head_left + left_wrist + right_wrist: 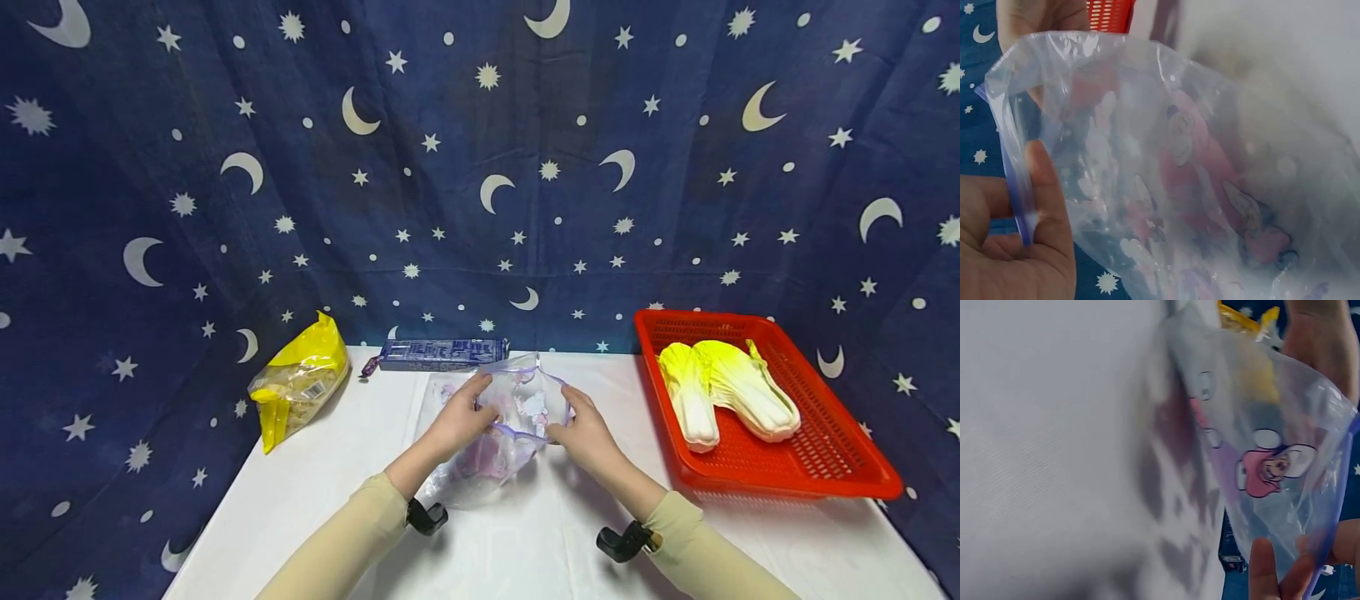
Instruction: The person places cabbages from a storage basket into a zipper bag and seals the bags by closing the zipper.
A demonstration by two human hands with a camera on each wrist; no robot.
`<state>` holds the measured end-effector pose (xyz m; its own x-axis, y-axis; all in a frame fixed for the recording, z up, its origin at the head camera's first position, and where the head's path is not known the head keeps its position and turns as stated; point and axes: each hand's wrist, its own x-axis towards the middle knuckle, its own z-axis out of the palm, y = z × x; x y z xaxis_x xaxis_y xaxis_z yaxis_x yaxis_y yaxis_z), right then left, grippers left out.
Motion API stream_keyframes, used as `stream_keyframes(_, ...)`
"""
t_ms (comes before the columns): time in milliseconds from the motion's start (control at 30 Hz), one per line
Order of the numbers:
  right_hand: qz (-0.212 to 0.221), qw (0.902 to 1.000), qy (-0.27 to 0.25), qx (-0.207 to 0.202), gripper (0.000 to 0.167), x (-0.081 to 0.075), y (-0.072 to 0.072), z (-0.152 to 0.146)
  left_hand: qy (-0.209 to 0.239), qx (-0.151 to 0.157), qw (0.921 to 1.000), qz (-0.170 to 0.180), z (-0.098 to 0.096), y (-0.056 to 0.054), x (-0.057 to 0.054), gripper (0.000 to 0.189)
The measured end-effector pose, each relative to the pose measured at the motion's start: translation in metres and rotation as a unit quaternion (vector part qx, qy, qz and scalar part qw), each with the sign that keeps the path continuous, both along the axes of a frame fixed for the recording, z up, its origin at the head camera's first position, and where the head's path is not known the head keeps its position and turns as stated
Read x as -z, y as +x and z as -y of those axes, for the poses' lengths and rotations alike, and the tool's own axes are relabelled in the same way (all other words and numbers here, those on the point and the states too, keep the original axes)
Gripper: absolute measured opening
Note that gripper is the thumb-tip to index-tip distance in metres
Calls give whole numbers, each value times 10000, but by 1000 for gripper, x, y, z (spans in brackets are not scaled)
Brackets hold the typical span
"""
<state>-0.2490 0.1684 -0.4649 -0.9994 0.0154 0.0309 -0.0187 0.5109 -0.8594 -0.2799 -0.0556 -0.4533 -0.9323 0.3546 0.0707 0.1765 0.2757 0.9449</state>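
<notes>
— Entry one?
— Clear printed bag [487, 462], purple-rimmed, mouth open, left of the red basket [787, 484].
— Hands?
— Left hand [457, 422], right hand [589, 433]: each pinching the bag's rim, likewise left of the basket.

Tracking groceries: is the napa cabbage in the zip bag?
No, the napa cabbage lies in the red basket, outside the zip bag.

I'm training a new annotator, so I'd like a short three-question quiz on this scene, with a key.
1. True or false: the left hand and right hand both hold the clear bag.
2. What lies in the red basket? a) a blue box b) cabbage c) a wrapped candy
3. Fill in: in the head view, the yellow packet is to the ___ of the clear bag.

Key: 1. True; 2. b; 3. left.
</notes>
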Motion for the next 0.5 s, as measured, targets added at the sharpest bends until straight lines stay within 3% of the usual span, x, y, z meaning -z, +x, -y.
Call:
stream_keyframes(100, 272, 9979, -590, 64, 77, -3, 1, -1, -51, 156, 9997, -180, 0, 0, 2, 67)
stream_keyframes(267, 633, 9870, -1472, -84, 75, -10, 6, -5, 133, 368, 9992, -74, 1, 0, 4, 67)
stream_keyframes(367, 686, 9897, -1246, -161, 75, -21, 12, -8, 148, 408, 9991, -32, 1, -1, 5, 69)
stream_keyframes(500, 610, 9960, -597, -265, 76, -47, 23, -17, 32, 384, 9992, -115, 2, -1, 6, 71)
